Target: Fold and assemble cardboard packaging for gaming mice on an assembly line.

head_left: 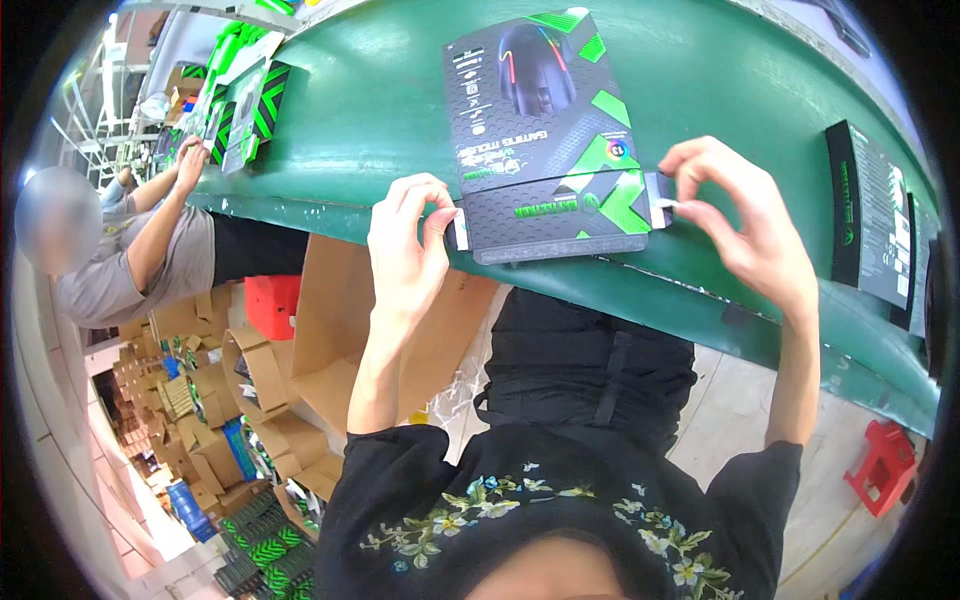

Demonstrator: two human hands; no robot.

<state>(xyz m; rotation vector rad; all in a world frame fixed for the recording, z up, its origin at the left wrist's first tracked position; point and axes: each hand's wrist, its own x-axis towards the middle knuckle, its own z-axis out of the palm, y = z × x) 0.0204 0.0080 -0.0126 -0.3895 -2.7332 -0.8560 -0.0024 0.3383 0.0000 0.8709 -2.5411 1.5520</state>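
A black and green mouse box (pixel 540 150) lies on the green table (pixel 380 110), its printed face up and a mouse pictured at its far end. Its near end has an open lid panel with small side flaps, reaching to the table's front edge. My left hand (pixel 408 240) pinches the small flap at the left side. On the right, my right hand (pixel 735 215) holds the other side flap (pixel 661 200) between thumb and fingers. What is inside the box cannot be seen.
Dark boxes (pixel 870 215) stand at the table's right end. At the left, a co-worker (pixel 150 230) handles green and black boxes (pixel 245 115). Large cardboard cartons (pixel 335 320) sit on the floor below, near a red stool (pixel 272 305). Another red stool (pixel 882 467) stands lower right.
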